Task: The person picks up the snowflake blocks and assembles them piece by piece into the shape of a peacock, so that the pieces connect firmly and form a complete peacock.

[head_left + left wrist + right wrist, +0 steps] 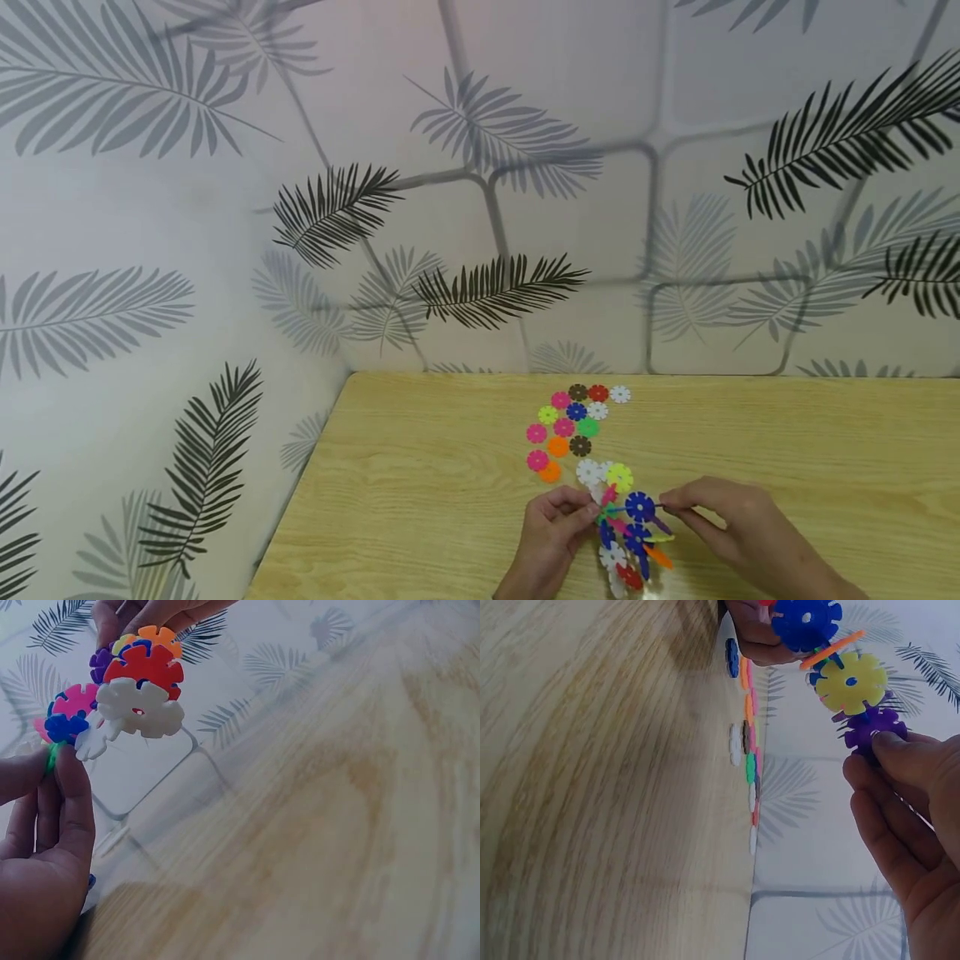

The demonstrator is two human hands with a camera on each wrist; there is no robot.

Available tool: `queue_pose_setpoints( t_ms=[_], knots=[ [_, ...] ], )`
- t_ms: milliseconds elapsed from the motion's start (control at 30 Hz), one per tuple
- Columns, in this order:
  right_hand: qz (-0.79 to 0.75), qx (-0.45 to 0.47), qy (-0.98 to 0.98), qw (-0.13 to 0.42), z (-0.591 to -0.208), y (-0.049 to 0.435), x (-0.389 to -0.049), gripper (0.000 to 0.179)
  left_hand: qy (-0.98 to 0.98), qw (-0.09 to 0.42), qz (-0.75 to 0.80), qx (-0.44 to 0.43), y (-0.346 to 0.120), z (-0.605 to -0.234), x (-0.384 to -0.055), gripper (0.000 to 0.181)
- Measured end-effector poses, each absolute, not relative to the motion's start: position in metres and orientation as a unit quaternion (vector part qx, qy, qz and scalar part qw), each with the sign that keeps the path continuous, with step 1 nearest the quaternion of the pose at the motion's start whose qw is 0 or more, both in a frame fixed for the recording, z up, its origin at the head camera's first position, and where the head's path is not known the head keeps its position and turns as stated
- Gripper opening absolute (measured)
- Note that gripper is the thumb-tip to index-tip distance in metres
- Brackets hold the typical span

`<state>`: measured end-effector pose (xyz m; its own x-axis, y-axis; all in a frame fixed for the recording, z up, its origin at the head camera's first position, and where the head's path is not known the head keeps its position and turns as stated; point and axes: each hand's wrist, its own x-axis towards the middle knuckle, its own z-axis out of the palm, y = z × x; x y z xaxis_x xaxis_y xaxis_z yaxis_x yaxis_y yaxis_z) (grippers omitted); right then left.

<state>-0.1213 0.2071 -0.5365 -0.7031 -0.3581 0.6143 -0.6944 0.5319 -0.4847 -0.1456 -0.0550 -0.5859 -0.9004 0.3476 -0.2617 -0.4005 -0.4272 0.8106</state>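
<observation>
A linked cluster of notched plastic discs is held above the table between both hands. My left hand [549, 533] pinches a green notched disc [51, 759] between thumb and fingers, with blue, pink and white discs joined beside it. At the other side, my right hand [750, 518] grips a purple notched disc [871, 732] with thumb and fingertips. A yellow disc [851, 682] connects to the purple one, followed by an orange disc [832, 651] seen edge-on and a blue disc [807, 619]. A red disc [146, 669] and a white disc [140, 709] hang in the left wrist view.
Loose discs in several colours lie flat beyond the hands, among them a green disc [588, 427], a brown disc [580, 446] and an orange disc [550, 472]. The wooden table [420, 483] meets a leaf-patterned wall [570, 225] at its back edge.
</observation>
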Motion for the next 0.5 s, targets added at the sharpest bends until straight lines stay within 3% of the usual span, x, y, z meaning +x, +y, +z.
queue_pose_setpoints(
  t_ms=[333, 500],
  knots=[
    [0.372, 0.256, -0.86, 0.237, -0.538, 0.203, -0.126, 0.05, 0.485, 0.223, 0.846, -0.014, -0.058, -0.585, -0.147, 0.028],
    [0.397, 0.24, -0.863, 0.202, -0.55, 0.2, -0.144, 0.047, 0.485, 0.215, 0.847, -0.026, -0.068, -0.585, -0.154, 0.02]
  ],
)
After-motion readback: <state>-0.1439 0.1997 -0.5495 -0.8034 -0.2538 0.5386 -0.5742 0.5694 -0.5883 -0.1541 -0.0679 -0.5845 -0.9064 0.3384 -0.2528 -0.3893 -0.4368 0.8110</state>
